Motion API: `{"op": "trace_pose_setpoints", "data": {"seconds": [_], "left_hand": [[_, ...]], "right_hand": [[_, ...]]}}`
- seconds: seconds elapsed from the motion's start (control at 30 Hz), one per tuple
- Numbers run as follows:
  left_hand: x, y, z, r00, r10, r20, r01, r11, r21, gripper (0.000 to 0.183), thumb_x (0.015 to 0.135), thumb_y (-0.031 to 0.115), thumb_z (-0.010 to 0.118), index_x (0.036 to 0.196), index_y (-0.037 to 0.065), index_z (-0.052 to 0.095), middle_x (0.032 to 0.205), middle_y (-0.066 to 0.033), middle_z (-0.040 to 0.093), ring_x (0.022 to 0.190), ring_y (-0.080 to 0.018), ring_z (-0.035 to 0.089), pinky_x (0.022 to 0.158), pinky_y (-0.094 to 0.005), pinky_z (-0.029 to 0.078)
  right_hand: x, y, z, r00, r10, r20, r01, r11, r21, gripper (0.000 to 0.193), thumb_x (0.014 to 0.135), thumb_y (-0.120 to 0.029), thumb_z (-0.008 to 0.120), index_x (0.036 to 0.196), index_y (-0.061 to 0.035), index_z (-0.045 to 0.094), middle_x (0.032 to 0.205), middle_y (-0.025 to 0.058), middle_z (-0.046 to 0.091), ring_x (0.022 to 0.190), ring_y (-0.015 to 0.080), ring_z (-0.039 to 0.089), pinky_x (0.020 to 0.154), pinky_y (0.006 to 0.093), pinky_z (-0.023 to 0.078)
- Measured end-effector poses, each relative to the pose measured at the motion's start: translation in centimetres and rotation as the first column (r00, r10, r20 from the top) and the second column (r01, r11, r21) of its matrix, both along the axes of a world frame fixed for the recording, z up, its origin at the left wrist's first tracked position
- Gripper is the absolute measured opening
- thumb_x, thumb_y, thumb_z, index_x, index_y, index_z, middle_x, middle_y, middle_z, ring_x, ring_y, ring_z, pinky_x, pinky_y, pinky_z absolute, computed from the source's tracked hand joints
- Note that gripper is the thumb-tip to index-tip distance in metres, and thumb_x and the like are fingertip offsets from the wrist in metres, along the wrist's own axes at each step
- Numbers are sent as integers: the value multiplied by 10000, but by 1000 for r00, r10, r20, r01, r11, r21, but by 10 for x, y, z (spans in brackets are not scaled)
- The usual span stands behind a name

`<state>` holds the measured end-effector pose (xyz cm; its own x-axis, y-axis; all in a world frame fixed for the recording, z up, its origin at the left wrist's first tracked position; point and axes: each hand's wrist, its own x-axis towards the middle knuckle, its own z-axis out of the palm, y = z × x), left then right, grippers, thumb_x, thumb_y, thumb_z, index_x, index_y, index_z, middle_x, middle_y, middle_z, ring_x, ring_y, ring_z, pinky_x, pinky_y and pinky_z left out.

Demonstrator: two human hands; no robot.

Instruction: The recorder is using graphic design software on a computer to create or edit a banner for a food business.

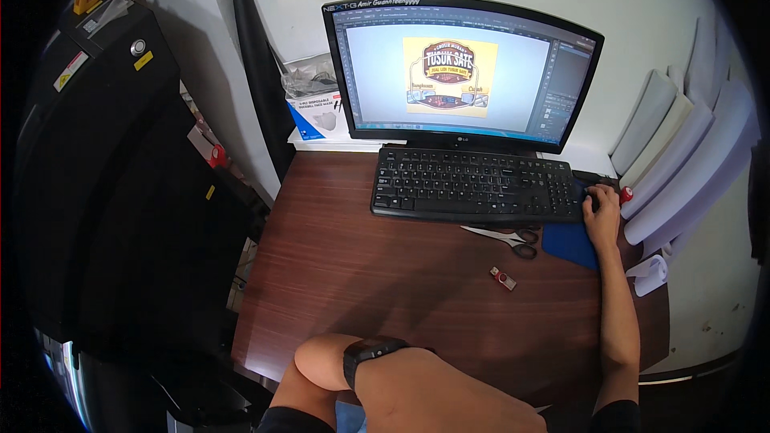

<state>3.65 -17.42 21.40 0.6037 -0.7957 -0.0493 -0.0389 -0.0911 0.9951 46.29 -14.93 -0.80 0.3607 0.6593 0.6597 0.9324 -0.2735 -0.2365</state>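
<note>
I observed remotely a reddish-brown, wood-grained desk [361,273], a black keyboard [473,184] and mouse [592,202], a blue mouse pad [571,244], a red-and-silver USB stick [504,278], black-handled scissors [514,238] with silvery blades [488,232], and whitish paper rolls [690,180].

Mouse [592,202] mostly hidden beneath the right hand [603,210] | left hand [449,393] cropped by the lower edge | monitor [521,72] menus [393,10] too small to read

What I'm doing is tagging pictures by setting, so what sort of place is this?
Probably a design or print office: a monitor showing graphics software, a keyboard on the desk, and big white rolls, apparently paper.
</note>
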Motion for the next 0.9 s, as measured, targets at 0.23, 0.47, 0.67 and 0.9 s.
{"op": "trace_pose_setpoints", "data": {"seconds": [0.23,0.47,0.67,0.9], "left_hand": [[-10,15,17,892,213,400,-166,975,-150,995,770,548,762,1565,151,314,1058,-257,738,754,-438,728,664,-498,606],[-8,5,22,768,415,487,-376,909,-182,845,761,570,741,1414,92,497,764,-217,727,720,-418,722,652,-438,577],[-3,26,10,791,280,544,-195,958,-210,811,739,512,769,1380,88,508,777,-195,733,690,-404,713,633,-469,581],[-3,42,30,866,81,493,-176,973,151,708,780,458,750,1350,100,530,848,-180,751,665,-414,697,629,-476,582]], "right_hand": [[4,3,0,999,36,5,-36,999,36,209,878,-106,680,1072,-42,726,1171,144,677,1087,359,627,949,445,512],[2,1,1,1000,20,-5,-20,999,39,211,877,-111,687,1071,-39,729,1175,147,676,1084,361,628,945,444,514],[6,0,-1,1000,18,14,-18,1000,5,228,883,-111,686,1093,-33,730,1175,150,674,1085,360,629,949,441,513],[2,2,2,1000,8,6,-8,1000,0,223,895,-96,680,1102,-25,728,1182,155,671,1088,360,626,962,438,509]]}}
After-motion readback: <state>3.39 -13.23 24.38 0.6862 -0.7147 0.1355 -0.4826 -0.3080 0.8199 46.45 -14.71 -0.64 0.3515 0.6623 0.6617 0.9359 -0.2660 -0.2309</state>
